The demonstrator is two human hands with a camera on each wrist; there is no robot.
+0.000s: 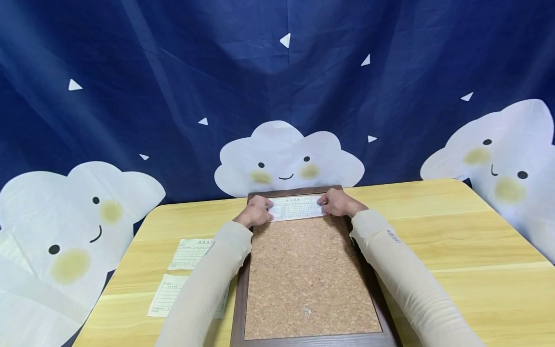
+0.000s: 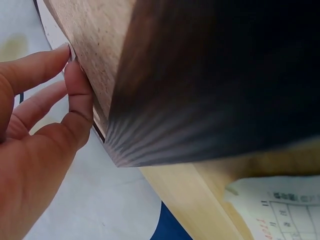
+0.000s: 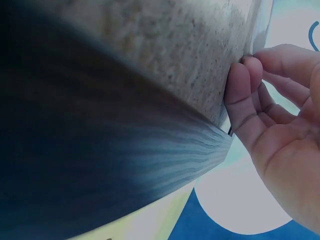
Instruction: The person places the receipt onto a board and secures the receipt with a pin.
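Observation:
A cork board (image 1: 308, 274) in a dark wood-grain frame (image 1: 240, 308) lies in the middle of the table. Across its top end is a white printed form (image 1: 297, 208) with a ruled table on it. My left hand (image 1: 257, 211) pinches the form's left end between thumb and fingers. At the opposite end, my right hand (image 1: 338, 202) pinches the form's right edge. Thumb (image 2: 42, 65) and finger meet at the paper close over the cork in the left wrist view. The right wrist view shows the right hand's fingertips (image 3: 239, 82) together at the form's edge, right by the cork.
Two pale printed slips, an upper one (image 1: 184, 253) and a lower one (image 1: 166, 294), lie on the wooden table (image 1: 459, 231) left of the board, partly hidden by the left sleeve. A dark blue curtain (image 1: 186, 72) with clouds hangs behind the table. A small whitish mark (image 1: 308, 312) shows on the cork.

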